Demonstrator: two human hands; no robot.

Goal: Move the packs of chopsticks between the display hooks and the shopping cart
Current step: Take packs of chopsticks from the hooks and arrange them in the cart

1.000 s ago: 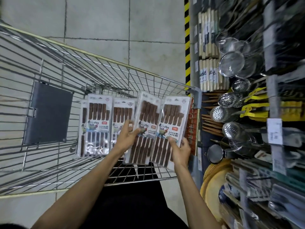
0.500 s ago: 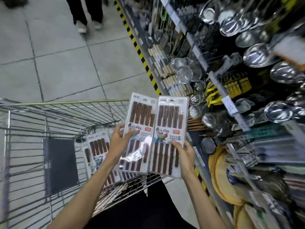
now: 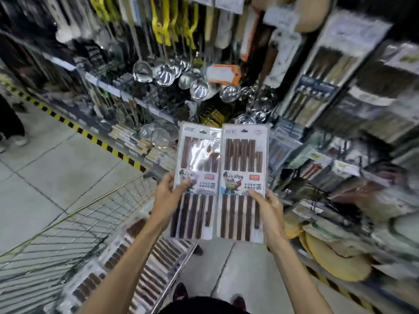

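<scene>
- Bright, even store lighting from overhead; pale floor tiles (image 3: pixel 68 177) uniformly lit, with only faint, soft shadows.
- Dim and murky toward the far left shelving (image 3: pixel 34 53) and the top right corner.
- Strong white glare on the clear film of the left pack of chopsticks (image 3: pixel 199 152), washing out several sticks; right pack (image 3: pixel 243 159) almost glare-free and sharpest in view.
- Hard sparkle on the hanging steel ladles (image 3: pixel 165 74).
- Heavy motion blur over the right shelves (image 3: pixel 362 114) and the shopping cart (image 3: pixel 90 208) at near left.
- Wide-angle bending at the edges: shelf rails and hazard stripe (image 3: pixel 90 135) curved and leaning.
</scene>
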